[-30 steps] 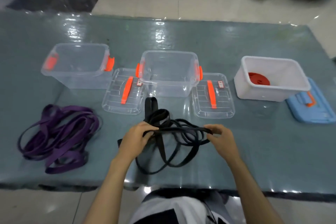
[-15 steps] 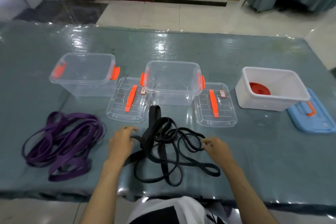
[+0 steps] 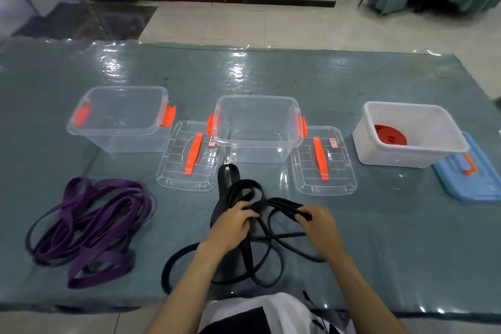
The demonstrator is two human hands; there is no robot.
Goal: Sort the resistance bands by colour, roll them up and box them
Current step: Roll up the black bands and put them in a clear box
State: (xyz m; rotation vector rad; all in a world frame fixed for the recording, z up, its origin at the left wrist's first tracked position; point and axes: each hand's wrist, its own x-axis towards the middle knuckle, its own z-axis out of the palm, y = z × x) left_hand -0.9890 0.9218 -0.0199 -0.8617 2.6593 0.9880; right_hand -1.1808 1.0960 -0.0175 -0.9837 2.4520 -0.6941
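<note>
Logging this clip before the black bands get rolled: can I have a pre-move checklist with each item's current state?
1. Both hands on the black bands: ok. The left hand and right hand each pinch strands.
2. One band singled out for rolling: not ok; the strands are tangled in loops.
3. Colours kept apart: ok. The purple bands lie separate at the left.
4. Box free for black: ok. The middle clear box is open and empty, its lid off.
5. Red done: ok. A red roll sits in the white box.
6. Firmness of each grip: cannot tell.
</note>
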